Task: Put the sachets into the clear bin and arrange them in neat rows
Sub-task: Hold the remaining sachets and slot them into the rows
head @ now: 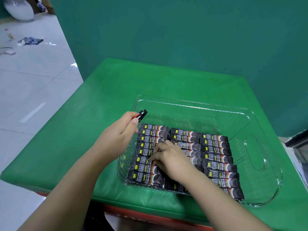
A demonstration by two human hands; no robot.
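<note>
A clear bin (260, 165) sits on the green table, holding three rows of black sachets (216, 157) laid side by side across its near part. My left hand (123, 130) hovers over the bin's left rim and grips a few black sachets (141, 115), their ends sticking out past my fingers. My right hand (168, 157) is inside the bin, fingers curled down on the sachets between the left and middle rows. Whether it pinches one I cannot tell. It hides part of the middle row.
The green padded table (93, 124) has bare surface left of and behind the bin. The bin's far half holds nothing. A green wall stands behind. White tiled floor with scattered cloth (30, 41) lies at the left. A dark object (298, 140) is at the right edge.
</note>
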